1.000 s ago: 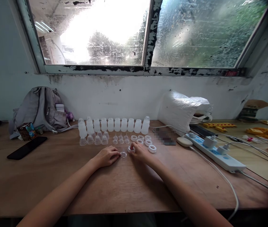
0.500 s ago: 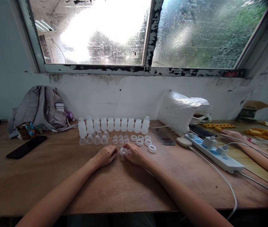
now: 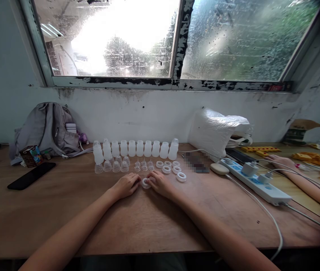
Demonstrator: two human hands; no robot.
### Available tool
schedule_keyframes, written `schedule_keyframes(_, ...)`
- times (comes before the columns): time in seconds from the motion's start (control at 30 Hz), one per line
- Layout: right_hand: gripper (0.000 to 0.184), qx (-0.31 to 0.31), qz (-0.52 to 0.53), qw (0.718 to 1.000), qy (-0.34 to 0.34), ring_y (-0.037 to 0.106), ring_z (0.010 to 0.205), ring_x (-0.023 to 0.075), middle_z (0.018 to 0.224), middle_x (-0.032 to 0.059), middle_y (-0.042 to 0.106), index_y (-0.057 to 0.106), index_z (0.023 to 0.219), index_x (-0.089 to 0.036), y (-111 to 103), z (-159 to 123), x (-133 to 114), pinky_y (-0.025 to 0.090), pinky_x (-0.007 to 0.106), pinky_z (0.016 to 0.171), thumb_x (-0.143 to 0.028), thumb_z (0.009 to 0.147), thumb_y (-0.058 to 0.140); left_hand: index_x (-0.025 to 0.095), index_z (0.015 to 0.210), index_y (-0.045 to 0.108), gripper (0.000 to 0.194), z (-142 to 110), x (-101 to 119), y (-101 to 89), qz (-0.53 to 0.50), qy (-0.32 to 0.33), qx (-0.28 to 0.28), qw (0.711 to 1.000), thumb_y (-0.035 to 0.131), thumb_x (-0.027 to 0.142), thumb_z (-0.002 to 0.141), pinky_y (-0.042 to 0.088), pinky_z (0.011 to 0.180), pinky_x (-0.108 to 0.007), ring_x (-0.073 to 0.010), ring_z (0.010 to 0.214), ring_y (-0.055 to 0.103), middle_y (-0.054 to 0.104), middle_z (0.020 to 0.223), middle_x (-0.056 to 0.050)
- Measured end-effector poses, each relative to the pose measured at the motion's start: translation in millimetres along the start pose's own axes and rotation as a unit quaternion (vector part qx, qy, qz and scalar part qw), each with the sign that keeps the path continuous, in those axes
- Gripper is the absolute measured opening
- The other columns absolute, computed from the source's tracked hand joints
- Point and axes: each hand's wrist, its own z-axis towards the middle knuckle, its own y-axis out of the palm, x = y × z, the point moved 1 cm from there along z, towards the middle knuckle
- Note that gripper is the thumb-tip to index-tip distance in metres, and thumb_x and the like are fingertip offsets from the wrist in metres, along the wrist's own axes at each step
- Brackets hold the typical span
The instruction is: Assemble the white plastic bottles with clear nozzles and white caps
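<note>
The wooden table (image 3: 137, 226) bore everything at hand; along its back stood a row of milky bottles (image 3: 140, 149), a few of them topped with clear covers; nearer the person, the left hand (image 3: 127, 186) and the right hand (image 3: 160, 183) rested on the wood, facing each other; left fingers were bent, tips close to the small ring's left side, and right fingers were curled at its right edge, though whether either set gripped could not be told; loose domed covers (image 3: 117, 166) stood before the bottles' left end, white rings (image 3: 177, 173) lay to the right, and clear teats (image 3: 144, 167) stood between those groups; the small ring (image 3: 145, 186) lay on the table between the hands; a lopsided push from one side might have tilted or skidded it, and a careless knuckle might have toppled the teats, which stood just beyond the fingers.
</note>
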Motion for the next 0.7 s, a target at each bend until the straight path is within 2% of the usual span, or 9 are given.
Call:
schedule_keyframes(0.1,0.016,0.024,0.01,1.0,-0.007,0.052,0.08,0.0147,0.083,0.004,0.055,0.054,0.077,-0.019,0,2,1,0.039,0.027,0.075,-0.029,0.081,0.044,0.017,0.092,0.048,0.015,0,1,-0.7,-0.008,0.004,0.001,1.0,0.036,0.022,0.083,0.04,0.077,-0.027,-0.0152,0.085,0.051,0.057,0.09,-0.005)
schedule_keyframes(0.37,0.011,0.064,0.075,0.994,-0.042,0.051,0.077,0.0153,0.081,0.0046,0.054,0.055,0.078,-0.019,-1,1,-6,0.041,0.028,0.071,-0.027,0.08,0.047,0.018,0.104,0.046,0.027,0,6,-8.1,-0.043,-0.009,0.005,0.999,0.034,0.032,0.085,0.041,0.081,-0.029,-0.0165,0.091,0.052,0.056,0.1,-0.006)
schedule_keyframes(0.5,0.01,0.068,0.122,0.988,-0.07,0.052,0.078,0.0152,0.082,0.0049,0.055,0.057,0.08,-0.019,-2,1,-11,0.042,0.029,0.072,-0.024,0.079,0.049,0.019,0.112,0.042,0.048,-2,6,-8.9,-0.068,0.014,0.0,0.998,0.051,0.046,0.073,0.04,0.083,-0.031,-0.0193,0.096,0.05,0.054,0.107,-0.007)
schedule_keyframes(0.57,0.01,0.071,0.145,0.983,-0.082,0.052,0.078,0.0152,0.084,0.005,0.055,0.058,0.082,-0.019,-2,1,-14,0.043,0.029,0.072,-0.023,0.079,0.049,0.019,0.113,0.042,0.054,-2,5,-8.7,-0.073,0.014,0.007,0.997,0.055,0.047,0.069,0.04,0.084,-0.032,-0.0202,0.097,0.05,0.053,0.107,-0.008)
schedule_keyframes(0.7,0.011,0.07,0.175,0.978,-0.092,0.052,0.081,0.0152,0.086,0.0052,0.056,0.059,0.083,-0.02,-2,1,-19,0.043,0.029,0.073,-0.022,0.079,0.049,0.019,0.11,0.045,0.043,-2,7,-9.4,-0.087,0.006,0.014,0.996,0.052,0.041,0.073,0.041,0.081,-0.03,-0.0187,0.093,0.051,0.055,0.102,-0.006)
